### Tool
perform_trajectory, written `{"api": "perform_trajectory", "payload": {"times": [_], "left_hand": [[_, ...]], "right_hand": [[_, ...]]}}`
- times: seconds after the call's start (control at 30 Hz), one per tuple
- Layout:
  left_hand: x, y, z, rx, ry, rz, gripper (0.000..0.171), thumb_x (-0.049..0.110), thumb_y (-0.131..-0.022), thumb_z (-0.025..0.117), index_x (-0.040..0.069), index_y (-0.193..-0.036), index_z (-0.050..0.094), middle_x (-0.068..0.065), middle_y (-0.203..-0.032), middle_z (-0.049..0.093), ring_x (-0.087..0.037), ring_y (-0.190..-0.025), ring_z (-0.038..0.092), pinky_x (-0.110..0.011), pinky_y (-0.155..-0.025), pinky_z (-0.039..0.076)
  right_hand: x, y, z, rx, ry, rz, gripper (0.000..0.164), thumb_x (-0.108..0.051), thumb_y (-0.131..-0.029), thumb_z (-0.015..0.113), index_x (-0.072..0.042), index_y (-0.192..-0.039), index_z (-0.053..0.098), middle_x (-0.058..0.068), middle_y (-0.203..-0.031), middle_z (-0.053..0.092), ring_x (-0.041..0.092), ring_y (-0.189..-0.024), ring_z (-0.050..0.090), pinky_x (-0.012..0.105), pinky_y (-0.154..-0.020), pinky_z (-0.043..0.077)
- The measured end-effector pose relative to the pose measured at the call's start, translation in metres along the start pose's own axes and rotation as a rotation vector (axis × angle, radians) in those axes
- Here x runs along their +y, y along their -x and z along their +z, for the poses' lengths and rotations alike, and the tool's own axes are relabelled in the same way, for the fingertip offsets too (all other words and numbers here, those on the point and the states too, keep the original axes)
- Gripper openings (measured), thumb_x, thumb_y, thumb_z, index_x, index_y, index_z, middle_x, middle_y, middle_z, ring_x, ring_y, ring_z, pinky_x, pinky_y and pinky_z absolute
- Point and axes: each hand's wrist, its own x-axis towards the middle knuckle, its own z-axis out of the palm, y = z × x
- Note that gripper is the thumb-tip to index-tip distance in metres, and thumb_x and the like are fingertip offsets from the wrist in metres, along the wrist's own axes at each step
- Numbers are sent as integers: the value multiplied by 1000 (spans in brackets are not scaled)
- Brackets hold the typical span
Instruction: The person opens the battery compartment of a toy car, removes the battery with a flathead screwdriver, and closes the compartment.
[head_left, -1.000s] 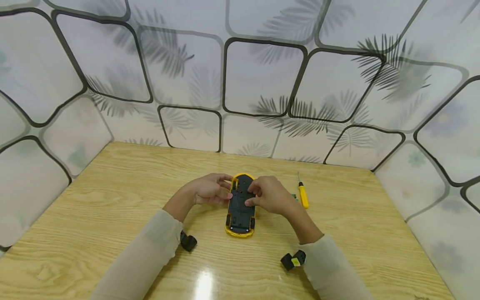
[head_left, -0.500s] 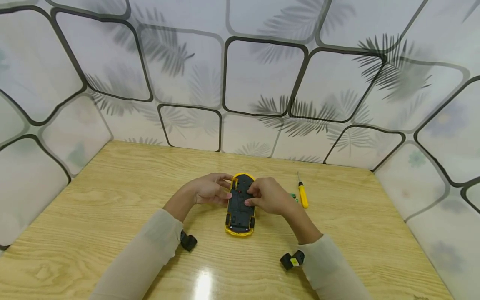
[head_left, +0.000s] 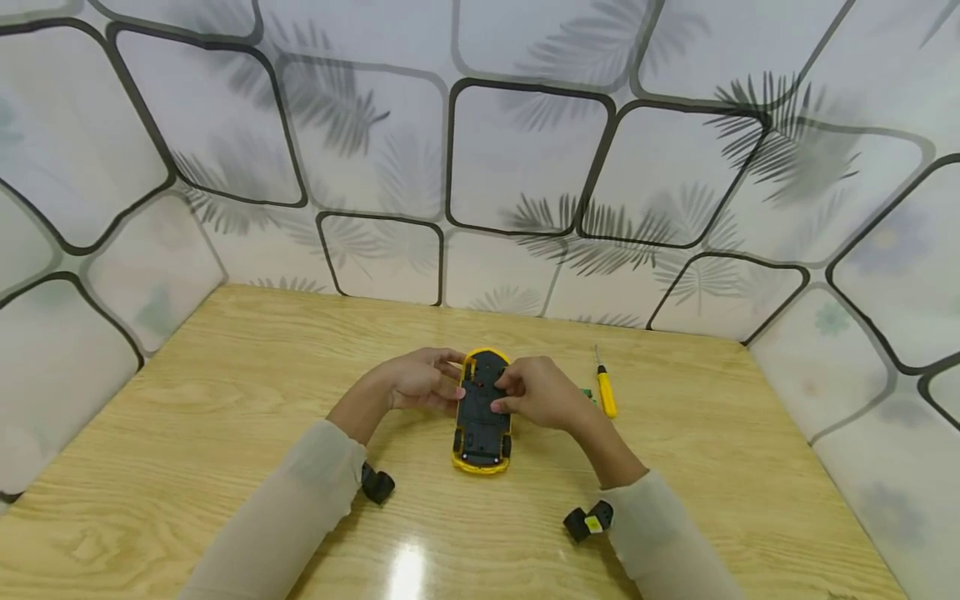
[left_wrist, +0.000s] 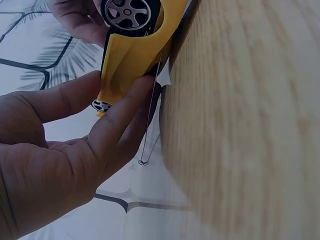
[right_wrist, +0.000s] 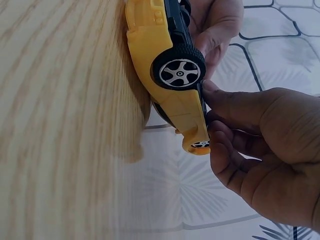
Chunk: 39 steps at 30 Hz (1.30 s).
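Observation:
A yellow toy car [head_left: 482, 417] lies upside down at the middle of the table, its black underside facing up. The wrist views show it tilted, with the far end lifted off the table. My left hand [head_left: 422, 380] grips the far left side, thumb on the edge and fingers beneath the body [left_wrist: 125, 65]. At the opposite side, my right hand [head_left: 543, 392] holds on to the black underside with curled fingers and thumb, just past a spoked wheel [right_wrist: 180, 72]. Whether some small part sits between those fingertips is hidden.
A screwdriver [head_left: 607, 393] with a yellow handle lies right of my right hand. Partly hidden by that hand is a small green piece [head_left: 588, 393], perhaps a circuit board. Patterned wall covering [head_left: 525, 167] rises behind the wooden table [head_left: 247, 375].
Both hands keep their places on the toy car. Its near end has shifted very slightly to the right; otherwise the scene looks the same.

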Motion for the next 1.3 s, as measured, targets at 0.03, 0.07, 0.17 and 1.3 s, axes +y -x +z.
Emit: {"api": "perform_trajectory", "payload": {"times": [0.03, 0.07, 0.17, 1.3], "left_hand": [[0, 0, 0, -2, 0, -1, 72, -11, -98, 60, 5, -160, 26, -26, -154, 38, -39, -123, 60, -47, -97, 56], [0, 0, 0, -1, -3, -2, 72, -10, -98, 60, 5, -160, 26, -26, -153, 38, -39, -122, 61, -47, -97, 56], [1, 1, -1, 0, -9, 0, 72, -10, -98, 60, 4, -160, 25, -26, -153, 39, -38, -119, 63, -47, -96, 57], [17, 17, 4, 145, -174, 143, 73, -12, -93, 64, 7, -159, 36, -24, -151, 44, -33, -120, 63, -43, -96, 57]], "right_hand": [[0, 0, 0, 0, -1, -2, 28, -20, -91, 81, 0, -110, 76, 2, -94, 71, 8, -76, 63, 25, -66, 56], [1, 1, 0, 1, -1, -5, 28, -20, -91, 81, 0, -111, 76, 1, -93, 71, 8, -76, 63, 24, -66, 56], [2, 1, 0, 5, 10, -21, 28, -20, -91, 81, -1, -111, 76, 0, -91, 70, 8, -75, 62, 25, -66, 55], [-14, -4, 5, 42, 6, -79, 42, -13, -93, 78, 4, -130, 65, 12, -112, 68, 23, -99, 67, 34, -86, 59]]}}
